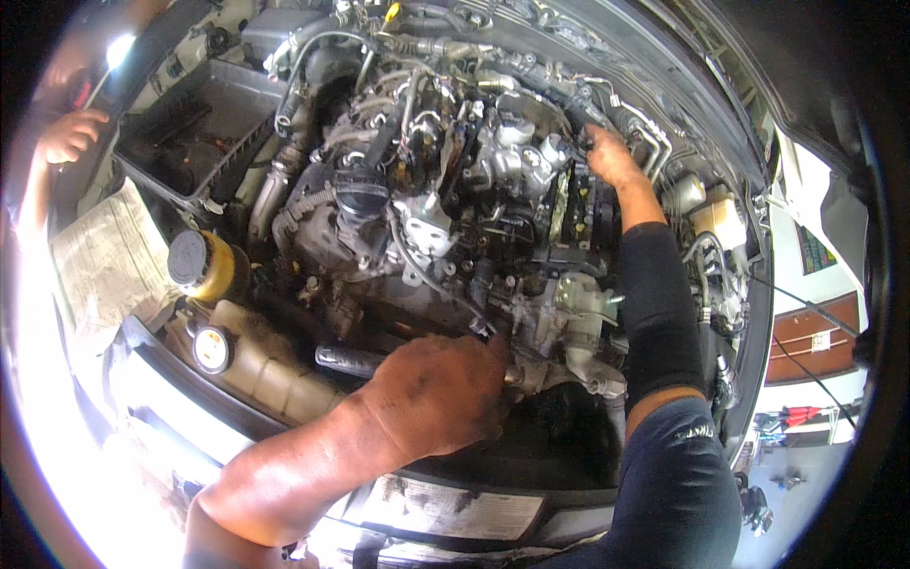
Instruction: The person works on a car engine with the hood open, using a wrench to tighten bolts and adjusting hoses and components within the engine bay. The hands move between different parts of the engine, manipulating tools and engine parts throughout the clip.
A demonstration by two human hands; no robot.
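Note:
My left hand [438, 394] is closed low at the front centre of an engine [417, 228], beside a hose fitting [482, 322]; what its curled fingers hold is hidden. My right hand [611, 156], its arm in a black sleeve, reaches to the back right of the engine, with fingers bent round something dark that I cannot make out. Just below it lies a long dark engine cover [574, 242] with yellow marks. A metal housing [578, 313] sits to the right of my left hand.
Another person's hand [71, 137] is at the far left. Around the engine are an open black box [194, 128], a yellow reservoir [218, 266], a translucent tank [261, 365] and cardboard [104, 256]. The raised hood [768, 85] and tools [796, 415] are at the right.

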